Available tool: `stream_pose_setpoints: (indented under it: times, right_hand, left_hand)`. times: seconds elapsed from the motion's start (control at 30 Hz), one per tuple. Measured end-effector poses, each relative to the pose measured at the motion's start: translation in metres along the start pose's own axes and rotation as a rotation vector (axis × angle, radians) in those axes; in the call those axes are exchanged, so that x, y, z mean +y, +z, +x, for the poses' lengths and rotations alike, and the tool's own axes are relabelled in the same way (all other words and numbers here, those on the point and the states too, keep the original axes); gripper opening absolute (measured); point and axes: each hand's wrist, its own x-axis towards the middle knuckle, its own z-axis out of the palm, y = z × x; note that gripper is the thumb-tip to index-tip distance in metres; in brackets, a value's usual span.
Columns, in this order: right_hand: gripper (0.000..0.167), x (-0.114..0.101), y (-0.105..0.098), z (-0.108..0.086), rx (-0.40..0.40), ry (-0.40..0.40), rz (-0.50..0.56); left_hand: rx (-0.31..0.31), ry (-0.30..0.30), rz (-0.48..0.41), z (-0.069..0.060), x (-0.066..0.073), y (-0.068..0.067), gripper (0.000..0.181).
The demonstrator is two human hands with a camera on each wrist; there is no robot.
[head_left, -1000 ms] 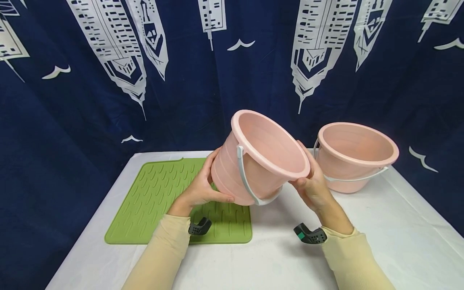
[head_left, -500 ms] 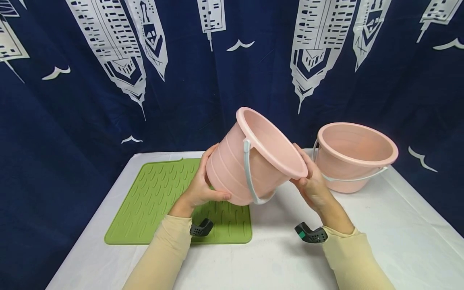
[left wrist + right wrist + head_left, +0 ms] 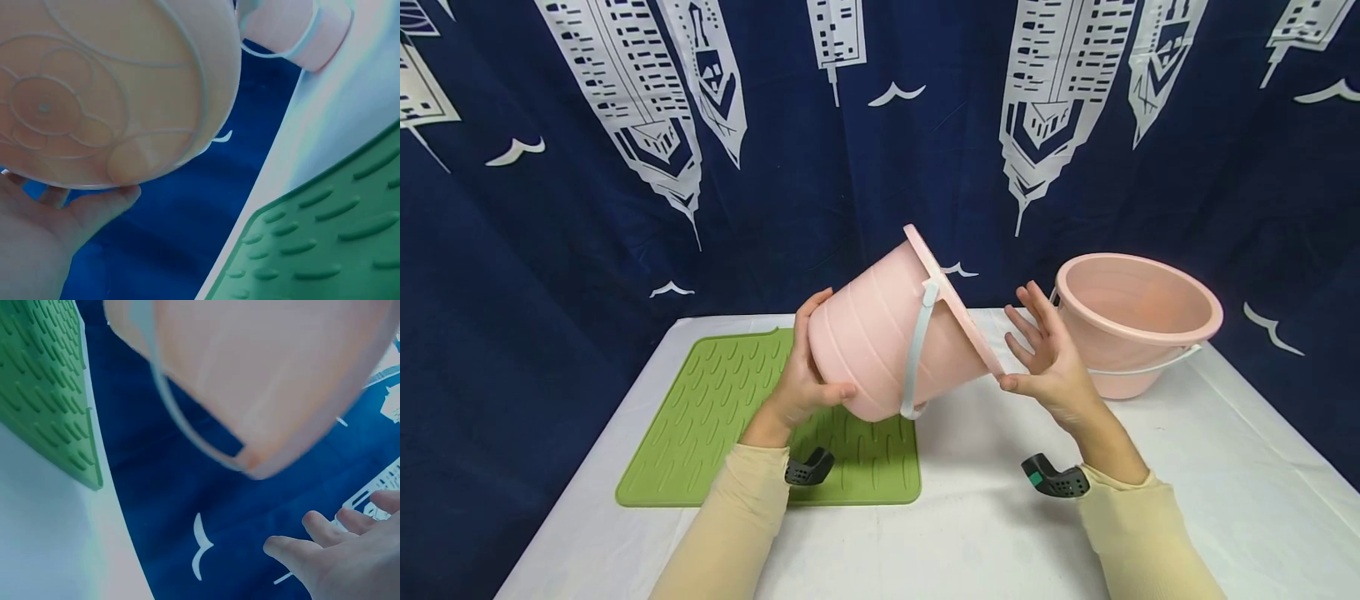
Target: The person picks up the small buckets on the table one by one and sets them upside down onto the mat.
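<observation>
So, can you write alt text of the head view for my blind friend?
A left hand holds a tilted pink bucket, rim near a spread right hand, above a white table bearing a green mat; another pink bucket stands upright at right.

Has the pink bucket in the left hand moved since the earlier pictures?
Yes: in the head view, the held bucket has shifted left against the green mat and tipped farther rightward.

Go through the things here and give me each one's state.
Held bucket: off the table, tipped rightward.
Held bucket's handle: hanging down.
Other bucket: upright on the table.
Other bucket's handle: lowered.
Mat: flat on the table.
Left grip: holding the held bucket near its base.
Right grip: spread beside the rim, contact unclear.
Curtain: hanging.
</observation>
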Motion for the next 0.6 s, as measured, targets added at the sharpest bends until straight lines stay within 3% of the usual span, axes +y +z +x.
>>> stream_pose_setpoints:
  times: [0.23,0.43,0.6]
  right_hand:
    - [0.128,-0.008,0.003,0.001,-0.047,-0.071,-0.068]
    - [0.132,-0.013,0.008,0.002,-0.087,-0.102,-0.090]
    - [0.133,-0.018,0.011,0.002,-0.120,-0.124,-0.158]
  left_hand:
    - [-0.052,0.017,0.105,0.003,0.006,-0.005,0.124]
    - [-0.142,-0.055,0.151,0.003,0.008,0.001,0.115]
    - [-0.161,-0.089,0.190,0.002,0.011,0.004,0.113]
